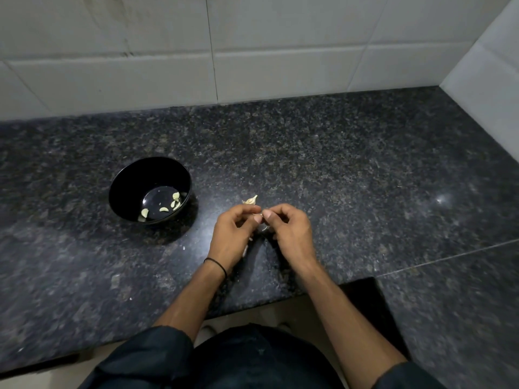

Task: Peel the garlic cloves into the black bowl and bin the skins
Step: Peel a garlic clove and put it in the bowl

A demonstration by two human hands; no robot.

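While the person is standing at a dark speckled counter (365, 178), both hands are meeting just above its front part, thumbs nearly touching. The left hand (233, 234) and the right hand (289, 231) are curling their fingers inward and pinching a small garlic clove (259, 213) between the thumbs and fingertips; the clove is mostly hidden, so whether its skin is on or off cannot be told. Another pale, unpeeled-looking piece of garlic (250, 200) is lying on the counter just beyond the fingertips. To the left, well apart from the hands, a black bowl (132, 178) is sitting upright on the counter, holding several peeled cloves (175, 196) scattered over its bottom. A thin black band (216, 265) is circling the left wrist. White wall tiles (280, 51) are rising behind the counter.
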